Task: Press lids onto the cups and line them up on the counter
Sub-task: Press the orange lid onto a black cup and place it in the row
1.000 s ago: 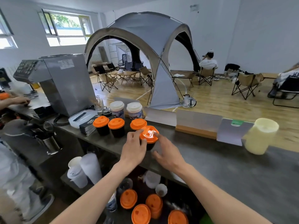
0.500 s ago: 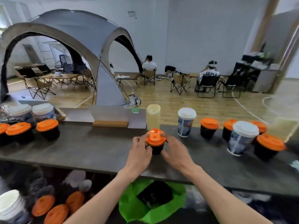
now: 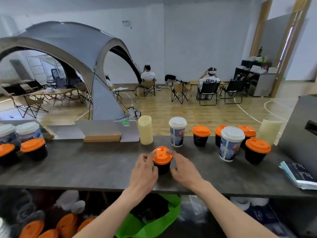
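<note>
- Two bare hands meet at one small black cup (image 3: pixel 162 167) near the middle of the long dark counter (image 3: pixel 85 167).
- The left hand (image 3: pixel 143 170) wraps the cup's left side, and the right hand (image 3: pixel 184 169) wraps its right side. Fingertips of both touch the edge of the orange lid (image 3: pixel 162 155) on top. The hands are close but do not touch each other.
- Far right on the counter stand more cups: a tall white-lidded cup (image 3: pixel 177 132), an orange-lidded black cup (image 3: pixel 201 135), a second tall white-lidded cup (image 3: pixel 231 146) and another orange-lidded black cup (image 3: pixel 257 150). Two more orange lids peek out behind the second tall cup.
- A pale yellow tube (image 3: pixel 145 130) stands just behind the held cup.
- At the far left are two orange-lidded cups (image 3: pixel 33 148) and two white-lidded ones. The picture edge cuts some off.
- A stack of dark booklets (image 3: pixel 300 174) lies at the right end, partly cut off.
- Past the counter is a big room with a wood floor, a grey dome tent (image 3: pixel 68 54), folding chairs and people sitting with their backs to us.
- Under the counter it is dark and blurry. I can make out a green bag (image 3: pixel 164 222) and some orange lids (image 3: pixel 51 227), but not much else.
</note>
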Demonstrator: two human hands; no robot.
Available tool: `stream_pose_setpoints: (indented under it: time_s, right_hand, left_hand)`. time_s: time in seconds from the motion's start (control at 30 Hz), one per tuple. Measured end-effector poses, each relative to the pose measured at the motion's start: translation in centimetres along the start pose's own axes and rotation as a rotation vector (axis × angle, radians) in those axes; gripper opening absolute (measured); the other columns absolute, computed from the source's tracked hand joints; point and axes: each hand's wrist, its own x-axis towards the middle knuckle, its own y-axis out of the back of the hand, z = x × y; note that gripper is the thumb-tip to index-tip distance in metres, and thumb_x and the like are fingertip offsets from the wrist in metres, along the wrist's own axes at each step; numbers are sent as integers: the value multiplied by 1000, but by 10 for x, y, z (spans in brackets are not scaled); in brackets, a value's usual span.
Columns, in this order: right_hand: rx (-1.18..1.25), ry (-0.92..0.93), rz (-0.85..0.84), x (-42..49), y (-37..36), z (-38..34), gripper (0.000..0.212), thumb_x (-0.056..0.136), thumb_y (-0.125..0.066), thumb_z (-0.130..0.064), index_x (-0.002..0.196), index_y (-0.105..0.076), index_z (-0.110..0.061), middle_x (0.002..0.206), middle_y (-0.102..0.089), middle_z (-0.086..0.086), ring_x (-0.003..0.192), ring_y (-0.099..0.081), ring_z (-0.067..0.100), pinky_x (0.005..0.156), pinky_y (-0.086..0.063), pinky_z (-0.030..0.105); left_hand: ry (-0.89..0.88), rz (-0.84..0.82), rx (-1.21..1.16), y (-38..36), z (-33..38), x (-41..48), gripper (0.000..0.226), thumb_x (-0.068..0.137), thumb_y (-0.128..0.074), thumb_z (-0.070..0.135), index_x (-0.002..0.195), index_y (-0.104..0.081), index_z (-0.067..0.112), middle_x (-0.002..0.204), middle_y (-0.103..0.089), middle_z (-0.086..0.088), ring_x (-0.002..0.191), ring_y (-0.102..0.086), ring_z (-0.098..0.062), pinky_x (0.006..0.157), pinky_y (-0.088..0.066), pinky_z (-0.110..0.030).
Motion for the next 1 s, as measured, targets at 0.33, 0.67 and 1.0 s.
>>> stream_pose_setpoints:
  time_s: [0.33, 0.67, 1.0]
  right_hand:
    - [-292, 96, -173, 28, -18, -8, 104, 88, -58, -16, 157, 19, -10, 163, 29, 1, 153, 19, 16, 127, -13, 36]
    - [-352, 27, -76, 17, -22, -13, 94, 88, -55, -18, 160, 4, -9, 169, 0, 8, 156, 0, 23, 125, -18, 42]
    - [-358, 57, -85, 36, 9, -25, 95, 88, -56, -19, 161, 4, -14, 169, 11, 3, 156, 7, 17, 126, -17, 37]
  left_hand:
    - [-117, -264, 317, -8, 11, 34, 64, 108, -13, 41, 162, 6, 11, 170, 13, -5, 157, 10, -17, 129, 0, -40]
    - [-193, -337, 335, 1, -6, 48, 63, 108, -15, 42, 163, 5, 17, 169, 18, -1, 155, 17, -15, 128, 4, -45]
    - [-327, -352, 384, 11, -3, 54, 69, 106, -21, 43, 162, 4, 13, 171, 9, -4, 157, 8, -15, 128, 1, -39]
